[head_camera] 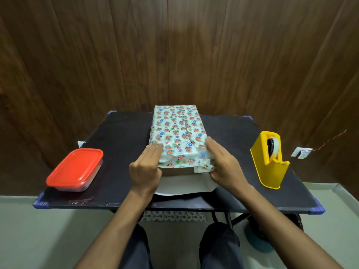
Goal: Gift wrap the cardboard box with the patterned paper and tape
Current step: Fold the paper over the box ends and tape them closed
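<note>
The cardboard box [175, 171] lies lengthwise in the middle of the black table, covered in flower-patterned paper [175, 131] with a seam along its top. At the near end a strip of bare cardboard shows under the folded-down paper. My left hand [144, 168] presses flat against the near left corner of the paper. My right hand [223, 165] presses the near right corner, where the paper is crumpled into small folds. A white flap of the paper [180, 186] lies on the table below the box. The yellow tape dispenser [270, 160] stands at the right.
A lidded container with a red top [74, 169] sits at the left of the black table [120, 133]. A dark wood wall stands right behind the table. My knees are under the near edge, and a patterned sheet [172, 216] shows beneath the tabletop.
</note>
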